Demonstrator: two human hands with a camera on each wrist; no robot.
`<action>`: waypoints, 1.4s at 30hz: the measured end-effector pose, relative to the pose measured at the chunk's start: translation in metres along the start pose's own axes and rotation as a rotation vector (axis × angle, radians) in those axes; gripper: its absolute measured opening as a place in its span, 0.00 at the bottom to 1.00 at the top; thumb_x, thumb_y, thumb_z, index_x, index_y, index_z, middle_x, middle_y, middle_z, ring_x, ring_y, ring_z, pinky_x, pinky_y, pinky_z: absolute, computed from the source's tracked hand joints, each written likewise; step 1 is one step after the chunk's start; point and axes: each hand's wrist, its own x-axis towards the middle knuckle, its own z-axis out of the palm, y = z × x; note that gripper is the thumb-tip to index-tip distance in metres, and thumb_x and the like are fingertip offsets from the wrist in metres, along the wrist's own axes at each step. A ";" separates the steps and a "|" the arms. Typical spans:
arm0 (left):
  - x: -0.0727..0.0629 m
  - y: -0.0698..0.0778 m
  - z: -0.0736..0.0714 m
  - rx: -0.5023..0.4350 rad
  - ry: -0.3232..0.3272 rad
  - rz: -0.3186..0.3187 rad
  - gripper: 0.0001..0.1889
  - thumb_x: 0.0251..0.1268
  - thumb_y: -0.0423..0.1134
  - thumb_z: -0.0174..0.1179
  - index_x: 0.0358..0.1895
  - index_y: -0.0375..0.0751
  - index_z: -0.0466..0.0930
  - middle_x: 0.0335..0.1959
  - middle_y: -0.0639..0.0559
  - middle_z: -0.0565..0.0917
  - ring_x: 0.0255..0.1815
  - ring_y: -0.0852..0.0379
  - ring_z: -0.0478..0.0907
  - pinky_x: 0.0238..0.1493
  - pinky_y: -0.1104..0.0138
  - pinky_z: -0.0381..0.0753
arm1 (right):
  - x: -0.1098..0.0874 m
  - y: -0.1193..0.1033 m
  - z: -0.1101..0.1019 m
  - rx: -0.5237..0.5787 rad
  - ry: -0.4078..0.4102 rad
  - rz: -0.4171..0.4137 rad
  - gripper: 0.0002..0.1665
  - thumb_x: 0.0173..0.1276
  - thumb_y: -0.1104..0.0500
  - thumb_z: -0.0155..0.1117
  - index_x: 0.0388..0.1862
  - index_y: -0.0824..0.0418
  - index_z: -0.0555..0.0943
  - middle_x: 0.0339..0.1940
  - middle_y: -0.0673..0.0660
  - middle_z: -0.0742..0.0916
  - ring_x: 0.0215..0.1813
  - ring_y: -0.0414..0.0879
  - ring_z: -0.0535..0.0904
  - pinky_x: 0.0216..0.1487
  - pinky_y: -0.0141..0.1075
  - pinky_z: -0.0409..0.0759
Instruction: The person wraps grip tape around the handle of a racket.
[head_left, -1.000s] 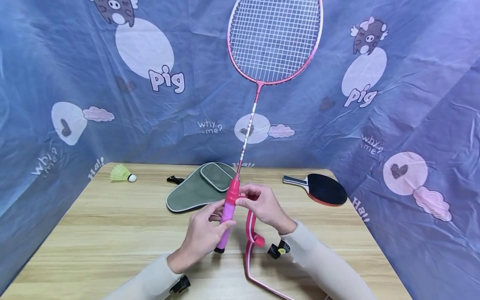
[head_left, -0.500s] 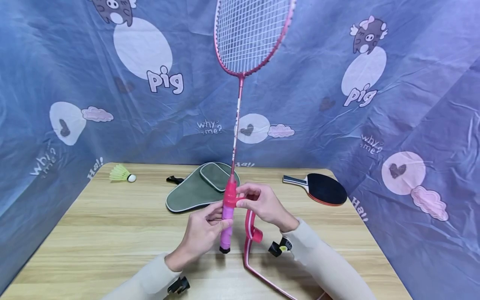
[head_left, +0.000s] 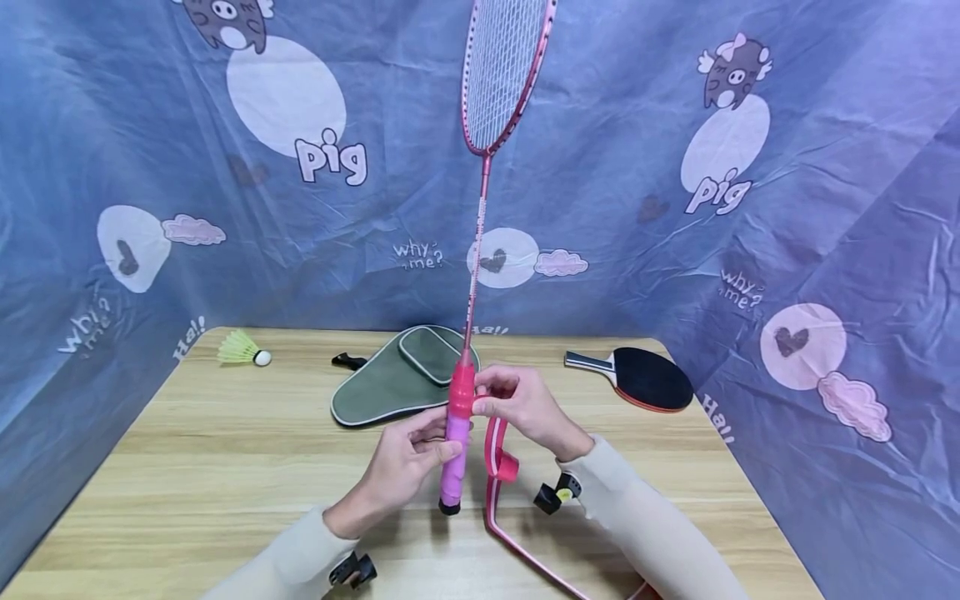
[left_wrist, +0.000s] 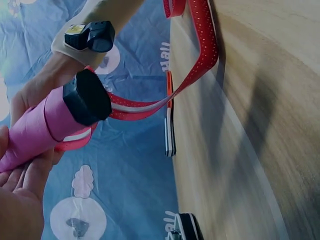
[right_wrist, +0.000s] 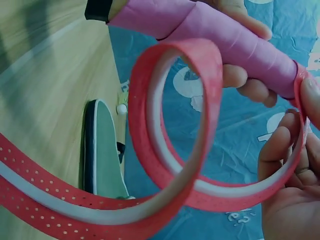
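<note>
A pink-and-white badminton racket [head_left: 477, 275] stands nearly upright over the table, its strung head cut off by the top of the head view. My left hand [head_left: 393, 471] grips its purple handle wrap [head_left: 456, 454] between thumb and fingers; the black butt cap [left_wrist: 89, 97] points down. Red grip tape covers the handle's upper end. From there a free length runs to my right hand [head_left: 528, 408], which pinches it between thumb and fingers beside the handle. Below that hand the perforated red grip tape [right_wrist: 142, 115] with its white backing strip hangs in a loop and trails toward the table.
Behind the hands lies a green paddle case [head_left: 382, 392] with a black paddle handle [head_left: 349, 361] at its left. A black table tennis paddle [head_left: 652, 379] rests at back right, a yellow shuttlecock [head_left: 243, 348] at back left. A blue printed cloth [head_left: 420, 183] encloses the table [head_left: 225, 467].
The racket has turned about its shaft, so its head looks much narrower, and it stands more upright. Both hands keep nearly the same place; the hanging tape has shifted slightly left.
</note>
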 end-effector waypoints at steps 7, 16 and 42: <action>0.004 -0.002 -0.003 0.003 -0.081 0.000 0.25 0.67 0.31 0.65 0.65 0.26 0.74 0.52 0.29 0.86 0.49 0.56 0.89 0.53 0.68 0.88 | 0.002 0.003 -0.007 -0.018 -0.092 0.000 0.21 0.64 0.60 0.74 0.49 0.75 0.84 0.40 0.44 0.88 0.39 0.36 0.81 0.41 0.26 0.82; 0.006 -0.006 0.005 0.184 0.178 0.083 0.23 0.54 0.35 0.76 0.55 0.38 0.84 0.40 0.45 0.89 0.40 0.58 0.86 0.45 0.69 0.90 | 0.001 0.004 -0.004 -0.003 0.026 -0.029 0.17 0.64 0.66 0.72 0.47 0.78 0.83 0.35 0.43 0.86 0.35 0.34 0.78 0.36 0.24 0.79; 0.001 0.001 0.013 0.374 0.283 0.089 0.18 0.48 0.35 0.80 0.45 0.45 0.90 0.34 0.54 0.86 0.33 0.64 0.85 0.36 0.71 0.89 | -0.002 0.000 0.014 -0.160 0.146 -0.031 0.14 0.60 0.68 0.75 0.45 0.68 0.86 0.27 0.58 0.83 0.27 0.34 0.73 0.25 0.25 0.71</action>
